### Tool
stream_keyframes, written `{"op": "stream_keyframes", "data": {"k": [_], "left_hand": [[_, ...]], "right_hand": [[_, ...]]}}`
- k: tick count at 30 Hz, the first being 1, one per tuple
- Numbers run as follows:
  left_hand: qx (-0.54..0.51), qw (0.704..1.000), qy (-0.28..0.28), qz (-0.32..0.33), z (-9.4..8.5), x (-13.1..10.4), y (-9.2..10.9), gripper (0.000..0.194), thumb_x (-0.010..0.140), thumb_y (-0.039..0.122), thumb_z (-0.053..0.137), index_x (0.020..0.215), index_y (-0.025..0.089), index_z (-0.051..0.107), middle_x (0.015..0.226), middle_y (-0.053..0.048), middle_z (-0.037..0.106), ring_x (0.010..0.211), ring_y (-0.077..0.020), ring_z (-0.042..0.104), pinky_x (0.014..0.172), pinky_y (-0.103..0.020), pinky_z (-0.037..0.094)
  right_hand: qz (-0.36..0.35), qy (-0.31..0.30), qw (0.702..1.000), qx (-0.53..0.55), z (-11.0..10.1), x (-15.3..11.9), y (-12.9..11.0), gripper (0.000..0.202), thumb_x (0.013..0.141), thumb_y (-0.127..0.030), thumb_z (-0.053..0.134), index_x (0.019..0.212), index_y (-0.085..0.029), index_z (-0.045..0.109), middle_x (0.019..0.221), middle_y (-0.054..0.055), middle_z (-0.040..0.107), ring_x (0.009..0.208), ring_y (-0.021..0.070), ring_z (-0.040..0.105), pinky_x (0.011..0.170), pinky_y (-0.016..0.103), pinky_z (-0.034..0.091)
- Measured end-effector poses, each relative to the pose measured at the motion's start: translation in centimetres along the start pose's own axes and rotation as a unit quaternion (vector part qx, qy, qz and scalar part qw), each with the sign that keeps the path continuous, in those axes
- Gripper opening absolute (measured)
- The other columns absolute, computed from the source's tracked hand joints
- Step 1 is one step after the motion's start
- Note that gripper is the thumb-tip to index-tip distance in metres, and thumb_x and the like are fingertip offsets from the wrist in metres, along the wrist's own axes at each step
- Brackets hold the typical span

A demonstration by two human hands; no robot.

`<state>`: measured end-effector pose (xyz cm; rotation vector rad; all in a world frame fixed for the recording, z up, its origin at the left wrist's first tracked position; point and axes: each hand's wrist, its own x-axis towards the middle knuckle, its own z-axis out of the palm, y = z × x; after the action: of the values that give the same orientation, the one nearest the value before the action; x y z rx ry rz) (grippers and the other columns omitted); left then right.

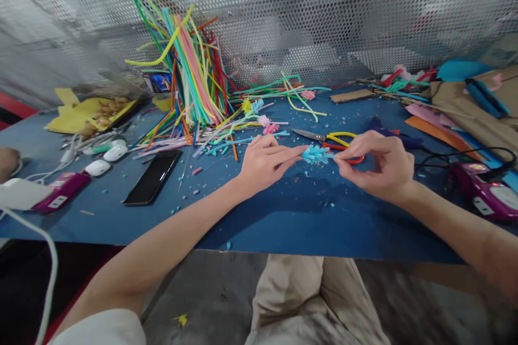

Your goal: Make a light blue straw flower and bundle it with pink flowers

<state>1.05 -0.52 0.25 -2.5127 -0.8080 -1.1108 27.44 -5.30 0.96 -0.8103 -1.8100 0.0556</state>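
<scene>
A light blue fuzzy piece (315, 154), shaped like a leafy sprig, is held level above the blue table (283, 232) between my two hands. The fingertips of my left hand (265, 164) pinch its left end. At its right end, the thumb and forefinger of my right hand (378, 164) are closed on the tip. Just behind the piece lie scissors (311, 135) with yellow and red handles, partly hidden by my right hand. Small pink flowers (270, 128) and a light blue one (257, 106) lie behind my left hand.
A tall bundle of coloured pipe cleaners (194, 70) stands at the back. To the left are a black phone (151, 177), white earbud cases (115, 152) and a purple power strip (60, 194). Another purple socket (491, 197) and cardboard (461, 97) lie right. Someone's hand (8, 164) shows far left.
</scene>
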Motion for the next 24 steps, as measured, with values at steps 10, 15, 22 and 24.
{"op": "stream_keyframes", "data": {"k": [10, 15, 22, 24], "left_hand": [[-0.025, 1.0, -0.009, -0.009, 0.3, -0.15, 0.11, 0.026, 0.099, 0.041, 0.06, 0.118, 0.032, 0.076, 0.072, 0.0, 0.073, 0.069, -0.0142, 0.053, 0.069, -0.03, 0.038], [-0.039, 0.999, -0.029, -0.024, 0.29, -0.25, 0.46, 0.027, 0.099, 0.044, 0.059, 0.113, 0.029, 0.078, 0.069, 0.0, 0.071, 0.067, -0.0131, 0.055, 0.067, -0.028, 0.038], [-0.064, 0.997, -0.033, -0.025, 0.31, -0.25, 0.23, 0.029, 0.102, 0.042, 0.055, 0.112, 0.027, 0.077, 0.071, -0.001, 0.073, 0.067, -0.0132, 0.056, 0.068, -0.029, 0.04], [-0.063, 0.998, -0.021, -0.018, 0.35, -0.26, 0.16, 0.028, 0.101, 0.041, 0.056, 0.113, 0.027, 0.077, 0.072, -0.001, 0.073, 0.067, -0.0129, 0.056, 0.067, -0.028, 0.04]], "right_hand": [[0.009, 0.067, 0.997, 0.045, 0.54, -0.3, -0.04, 0.035, 0.071, -0.011, 0.081, 0.09, -0.025, 0.055, 0.076, 0.0, 0.071, 0.071, 0.0189, 0.072, 0.062, 0.033, 0.061], [-0.001, 0.073, 0.996, 0.044, 0.46, -0.19, -0.02, 0.036, 0.067, -0.008, 0.081, 0.087, -0.025, 0.055, 0.072, 0.0, 0.07, 0.069, 0.0191, 0.071, 0.058, 0.033, 0.059], [0.003, 0.061, 0.998, 0.016, 0.42, -0.37, 0.24, 0.035, 0.068, -0.01, 0.081, 0.089, -0.024, 0.057, 0.076, 0.0, 0.071, 0.072, 0.0184, 0.071, 0.065, 0.034, 0.061], [0.0, 0.057, 0.998, 0.014, 0.36, -0.37, 0.29, 0.033, 0.07, -0.012, 0.08, 0.089, -0.025, 0.057, 0.076, 0.0, 0.071, 0.071, 0.0184, 0.071, 0.065, 0.034, 0.061]]}}
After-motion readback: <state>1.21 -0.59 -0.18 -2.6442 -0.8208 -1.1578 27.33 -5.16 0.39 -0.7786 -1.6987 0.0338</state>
